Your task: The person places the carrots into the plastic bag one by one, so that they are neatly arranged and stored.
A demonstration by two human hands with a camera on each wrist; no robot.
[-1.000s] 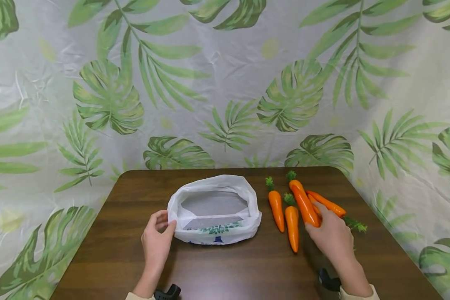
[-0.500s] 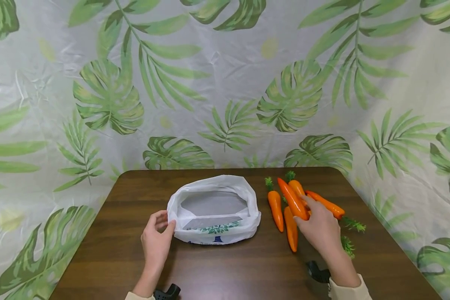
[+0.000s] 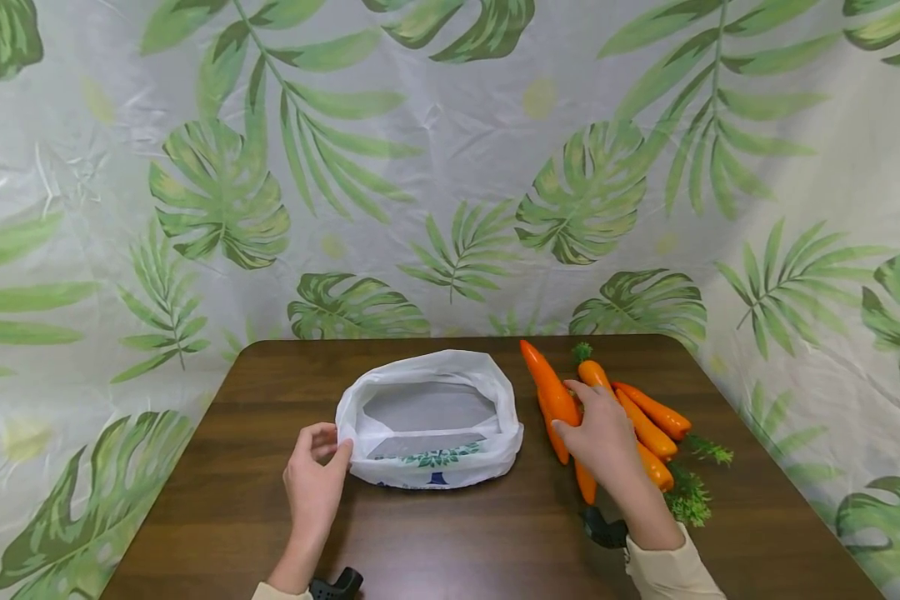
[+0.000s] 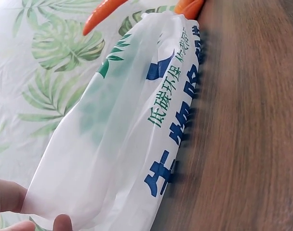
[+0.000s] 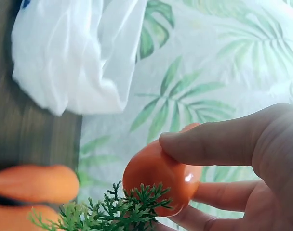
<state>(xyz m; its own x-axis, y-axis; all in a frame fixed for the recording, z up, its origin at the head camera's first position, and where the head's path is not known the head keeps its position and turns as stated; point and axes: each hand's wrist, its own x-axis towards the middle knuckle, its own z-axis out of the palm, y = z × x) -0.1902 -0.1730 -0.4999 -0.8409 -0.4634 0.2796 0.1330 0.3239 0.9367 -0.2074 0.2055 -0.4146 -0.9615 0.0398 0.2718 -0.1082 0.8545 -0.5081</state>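
My right hand [image 3: 607, 442] grips a plastic-looking orange carrot [image 3: 549, 385] by its thick end, thumb on one side and fingers on the other. The carrot is raised above the table, its pointed tip angled away and to the left. Green fronds [image 5: 137, 207] stick out from its top end in the right wrist view. A white plastic bag [image 3: 450, 473] with green and blue print stands with its mouth spread wide, left of the carrot. At the bag's left rim, my left hand [image 3: 317, 483] pinches the plastic between thumb and fingers.
Several other carrots lie at the table's right side, among them one by the edge [image 3: 656, 410] and one under my right hand [image 3: 587, 483], partly hidden. The brown wooden table [image 3: 450, 542] ends at a leaf-patterned sheet [image 3: 480, 167] behind.
My right hand has lifted the carrot off the group and carried it left towards the bag, uncovering the carrots behind it. My left hand and the bag have stayed in place.
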